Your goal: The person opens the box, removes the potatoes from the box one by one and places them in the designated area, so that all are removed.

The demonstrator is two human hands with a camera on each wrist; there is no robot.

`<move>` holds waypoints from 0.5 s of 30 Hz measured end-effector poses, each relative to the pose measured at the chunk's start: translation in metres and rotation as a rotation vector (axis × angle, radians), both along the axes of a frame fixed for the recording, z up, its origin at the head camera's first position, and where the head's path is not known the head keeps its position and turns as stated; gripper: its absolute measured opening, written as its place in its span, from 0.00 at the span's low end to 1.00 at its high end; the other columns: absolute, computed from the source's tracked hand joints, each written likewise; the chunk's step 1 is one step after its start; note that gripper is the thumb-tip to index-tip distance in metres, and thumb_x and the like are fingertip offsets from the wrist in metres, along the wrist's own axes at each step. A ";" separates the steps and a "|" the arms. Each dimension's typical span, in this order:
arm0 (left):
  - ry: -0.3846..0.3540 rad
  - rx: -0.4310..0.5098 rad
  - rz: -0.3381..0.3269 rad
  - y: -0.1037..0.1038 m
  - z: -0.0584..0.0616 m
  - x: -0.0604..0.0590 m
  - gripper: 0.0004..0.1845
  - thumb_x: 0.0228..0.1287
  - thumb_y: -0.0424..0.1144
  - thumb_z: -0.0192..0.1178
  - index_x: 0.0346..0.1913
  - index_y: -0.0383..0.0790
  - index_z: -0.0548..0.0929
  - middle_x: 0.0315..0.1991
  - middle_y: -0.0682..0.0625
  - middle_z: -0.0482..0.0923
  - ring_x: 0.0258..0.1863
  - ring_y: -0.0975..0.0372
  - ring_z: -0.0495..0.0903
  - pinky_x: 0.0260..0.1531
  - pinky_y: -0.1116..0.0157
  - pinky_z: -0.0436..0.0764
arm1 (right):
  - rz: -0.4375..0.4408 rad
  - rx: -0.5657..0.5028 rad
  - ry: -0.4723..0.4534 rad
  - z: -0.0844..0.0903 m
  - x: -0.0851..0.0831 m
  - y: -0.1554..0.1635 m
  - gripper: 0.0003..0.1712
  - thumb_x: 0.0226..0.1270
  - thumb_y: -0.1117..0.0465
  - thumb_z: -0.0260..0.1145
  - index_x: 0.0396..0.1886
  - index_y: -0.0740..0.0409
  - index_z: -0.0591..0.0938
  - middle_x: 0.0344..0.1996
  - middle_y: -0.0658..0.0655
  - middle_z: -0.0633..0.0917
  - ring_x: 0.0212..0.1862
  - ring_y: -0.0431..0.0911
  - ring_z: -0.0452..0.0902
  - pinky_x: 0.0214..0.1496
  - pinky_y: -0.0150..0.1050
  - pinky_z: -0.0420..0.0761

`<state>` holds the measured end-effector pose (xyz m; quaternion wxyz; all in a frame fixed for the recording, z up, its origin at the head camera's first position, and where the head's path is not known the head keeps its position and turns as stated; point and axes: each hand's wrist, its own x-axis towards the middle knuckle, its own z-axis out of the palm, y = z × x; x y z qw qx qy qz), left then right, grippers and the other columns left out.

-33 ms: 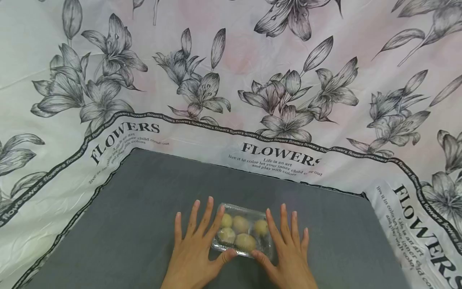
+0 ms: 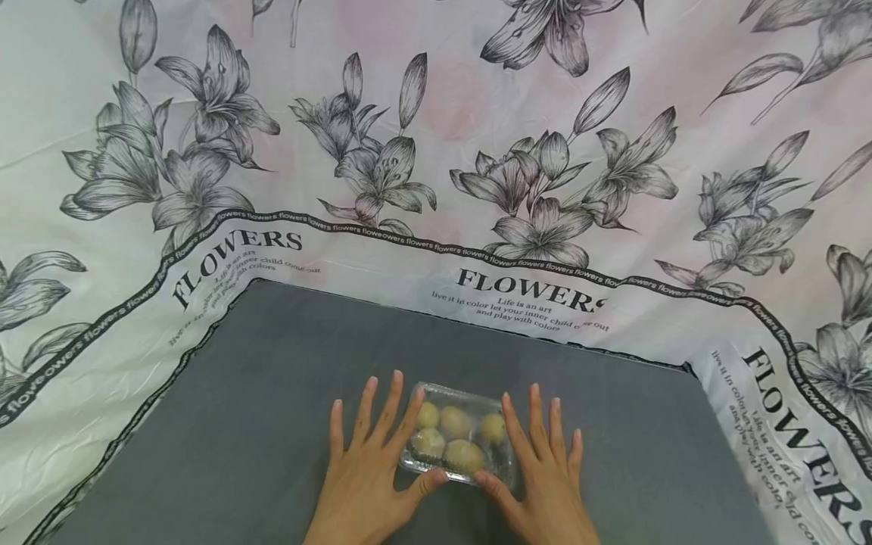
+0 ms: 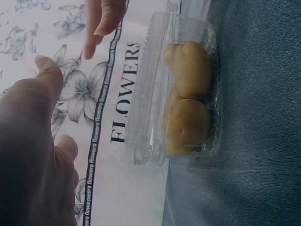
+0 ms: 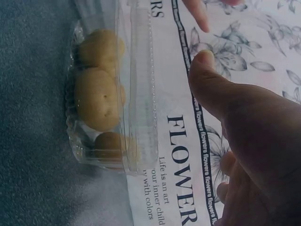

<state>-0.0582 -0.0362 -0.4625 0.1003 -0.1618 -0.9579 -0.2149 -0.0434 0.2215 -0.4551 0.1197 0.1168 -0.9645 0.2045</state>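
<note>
A clear plastic clamshell box [image 2: 500, 458] with several round yellow-brown potatoes [image 2: 463, 456] in it rests on the grey table. Over its left side, my left hand [image 2: 371, 469] is spread with straight fingers. On the opposite side, my right hand [image 2: 548, 477] is spread the same way, the two thumbs pointing at each other near the box's front edge. Both wrist views show a gap between the hands and the box; neither hand holds anything. The lid [image 3: 146, 94] lies over the potatoes, and in the right wrist view the potatoes [image 4: 99, 99] show through the clear side wall.
The grey tabletop [image 2: 306, 341] spreads around the box. White cloth [image 2: 381, 265] printed with lilies and the word FLOWERS hangs behind and along both sides of the table, meeting its edges.
</note>
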 end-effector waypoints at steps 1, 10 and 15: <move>0.003 0.002 0.001 -0.001 -0.001 0.001 0.53 0.69 0.79 0.49 0.87 0.64 0.40 0.88 0.55 0.32 0.86 0.52 0.23 0.78 0.36 0.20 | 0.003 -0.004 -0.002 0.000 0.000 -0.001 0.59 0.68 0.38 0.74 0.89 0.39 0.49 0.87 0.56 0.36 0.85 0.62 0.22 0.77 0.79 0.26; -0.152 0.181 -0.086 -0.006 -0.011 0.001 0.59 0.70 0.70 0.61 0.87 0.51 0.35 0.88 0.52 0.32 0.86 0.52 0.39 0.83 0.41 0.48 | 0.033 -0.068 -0.048 0.002 0.003 -0.002 0.62 0.68 0.40 0.75 0.89 0.43 0.47 0.87 0.56 0.39 0.86 0.64 0.34 0.77 0.82 0.42; -0.340 0.367 -0.093 -0.010 -0.018 0.000 0.62 0.71 0.57 0.70 0.87 0.50 0.33 0.86 0.40 0.45 0.79 0.39 0.61 0.68 0.35 0.74 | 0.032 -0.081 -0.134 0.001 0.004 0.000 0.64 0.68 0.36 0.73 0.89 0.47 0.45 0.87 0.56 0.44 0.85 0.59 0.44 0.88 0.50 0.37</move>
